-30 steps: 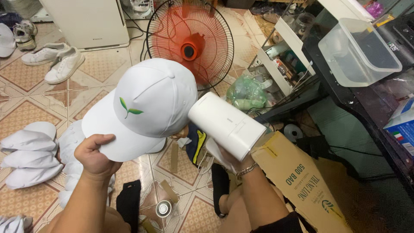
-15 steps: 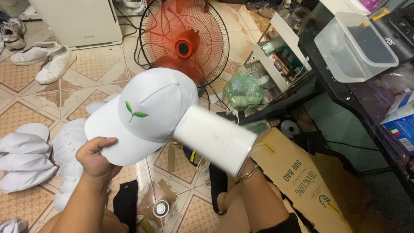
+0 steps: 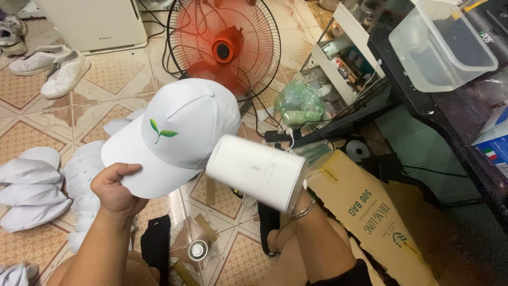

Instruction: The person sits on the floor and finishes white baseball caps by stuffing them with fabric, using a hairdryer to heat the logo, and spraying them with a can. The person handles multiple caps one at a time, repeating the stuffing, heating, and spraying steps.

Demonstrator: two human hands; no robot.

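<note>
Cap position: the white fabric baseball cap with a green leaf emblem (image 3: 174, 135) is held in the air above the tiled floor (image 3: 63, 114), its brim toward the left hand (image 3: 114, 185), which pinches the brim edge. The right hand (image 3: 296, 198) is mostly hidden behind the white smooth cylindrical handheld appliance (image 3: 256, 170) it grips; the cylinder's long axis points left and up at the cap's crown, the open end almost touching the cloth. Stacked white caps (image 3: 32, 185) lie to the left.

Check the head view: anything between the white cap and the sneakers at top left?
Nothing lies there. Between the white cap in the left hand and the white sneakers, the head view shows only bare patterned floor tiles.
</note>
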